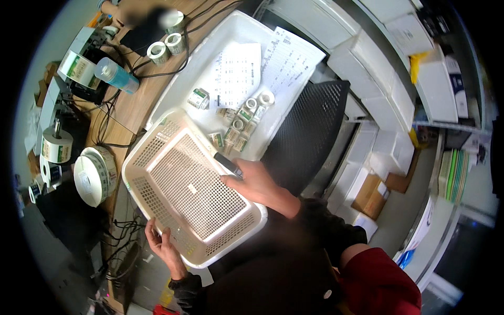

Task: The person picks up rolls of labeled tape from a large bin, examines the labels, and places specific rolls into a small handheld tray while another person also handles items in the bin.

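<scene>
An off-white plastic basket (pixel 191 187) with mesh floor and slotted sides is tilted in front of me, its floor bare. My left hand (pixel 165 249) grips its near-left rim, thumb on the inner side. Closed around a black marker (pixel 228 164), my right hand (pixel 257 182) rests at the basket's right rim; some of its fingers are hidden. Beyond the basket stands a white foam box (pixel 234 26). Inside lie several small jars with green-and-white labels (pixel 232 135), and two printed paper sheets (pixel 237 73) lean over its far end.
On the wooden table (pixel 118 113) at left are label rolls (pixel 175 43), a bottle with blue liquid (pixel 116 75), cables and a large label reel (pixel 94 177). A person's hand (pixel 116 14) shows at the far left. A black mesh chair (pixel 310 126) and white boxes (pixel 362 68) stand at right.
</scene>
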A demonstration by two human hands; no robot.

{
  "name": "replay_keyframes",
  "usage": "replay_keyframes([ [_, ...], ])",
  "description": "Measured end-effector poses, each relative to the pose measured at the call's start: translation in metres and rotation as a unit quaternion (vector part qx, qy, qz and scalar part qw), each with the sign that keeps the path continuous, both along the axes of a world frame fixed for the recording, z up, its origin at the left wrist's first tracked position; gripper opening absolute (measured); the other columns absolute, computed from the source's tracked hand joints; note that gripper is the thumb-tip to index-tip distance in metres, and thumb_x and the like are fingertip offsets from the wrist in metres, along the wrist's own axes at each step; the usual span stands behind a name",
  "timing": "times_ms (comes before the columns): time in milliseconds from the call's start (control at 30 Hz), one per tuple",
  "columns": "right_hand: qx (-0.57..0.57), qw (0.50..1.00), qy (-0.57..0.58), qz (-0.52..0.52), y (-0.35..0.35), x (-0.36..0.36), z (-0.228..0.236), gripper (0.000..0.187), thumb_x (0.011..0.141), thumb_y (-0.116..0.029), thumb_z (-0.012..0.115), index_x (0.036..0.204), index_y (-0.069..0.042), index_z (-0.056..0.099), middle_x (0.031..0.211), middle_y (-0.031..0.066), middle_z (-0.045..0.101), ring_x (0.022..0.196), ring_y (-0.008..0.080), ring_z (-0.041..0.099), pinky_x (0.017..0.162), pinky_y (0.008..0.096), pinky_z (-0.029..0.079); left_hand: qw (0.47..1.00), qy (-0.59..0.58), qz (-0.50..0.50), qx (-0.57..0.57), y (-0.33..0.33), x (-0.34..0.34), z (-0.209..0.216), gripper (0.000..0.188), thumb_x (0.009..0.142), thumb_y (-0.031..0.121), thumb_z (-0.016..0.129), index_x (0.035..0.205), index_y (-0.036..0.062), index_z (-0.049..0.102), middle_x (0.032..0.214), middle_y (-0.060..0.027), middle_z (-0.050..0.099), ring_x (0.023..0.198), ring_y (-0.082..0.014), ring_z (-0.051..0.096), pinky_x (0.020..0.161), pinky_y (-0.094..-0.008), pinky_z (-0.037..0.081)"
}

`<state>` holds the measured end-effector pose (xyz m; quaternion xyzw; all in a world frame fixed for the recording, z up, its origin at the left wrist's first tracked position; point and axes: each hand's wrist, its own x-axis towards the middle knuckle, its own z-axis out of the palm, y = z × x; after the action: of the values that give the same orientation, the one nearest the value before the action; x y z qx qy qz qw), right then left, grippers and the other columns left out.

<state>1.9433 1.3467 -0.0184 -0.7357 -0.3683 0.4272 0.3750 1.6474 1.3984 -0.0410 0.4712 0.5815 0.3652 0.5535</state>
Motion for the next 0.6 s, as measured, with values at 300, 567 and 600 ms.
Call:
replay_keyframes([
  [300,-0.004,0.965,0.107,0.241,0.059,0.079,-0.050,0.028,0.080,-0.020,0.066,0.088,0.006,0.062,0.070,0.0201,0.062,0.063,0.0289,0.063,0.062,0.0365,0.048,0.964,0.078,0.204,-0.152,-0.108,0.071,0.015,0.041,0.071,-0.007,0.047,0.109,-0.0050,0.060,0.112,-0.0120,0.057,0.096,-0.0181,0.055,0.083,-0.0273,0.043],
  [567,0.056,0.953,0.120,0.272,0.044,0.094,-0.053,0.032,0.084,-0.021,0.064,0.098,0.005,0.052,0.072,0.0182,0.058,0.052,0.0287,0.056,0.055,0.0374,0.046,0.913,0.157,0.371,-0.064,-0.172,0.144,0.042,0.003,0.079,-0.002,0.054,0.077,-0.0007,0.055,0.075,-0.0014,0.050,0.068,-0.0094,0.042,0.064,-0.0243,0.035],
  [600,0.085,0.953,0.095,0.274,0.046,0.094,-0.049,0.033,0.085,-0.021,0.063,0.101,0.005,0.049,0.076,0.0186,0.059,0.051,0.0298,0.055,0.055,0.0377,0.046,0.902,0.159,0.398,-0.051,-0.176,0.154,0.050,0.004,0.079,-0.002,0.053,0.076,0.0001,0.055,0.074,-0.0016,0.050,0.067,-0.0098,0.043,0.064,-0.0243,0.036],
])
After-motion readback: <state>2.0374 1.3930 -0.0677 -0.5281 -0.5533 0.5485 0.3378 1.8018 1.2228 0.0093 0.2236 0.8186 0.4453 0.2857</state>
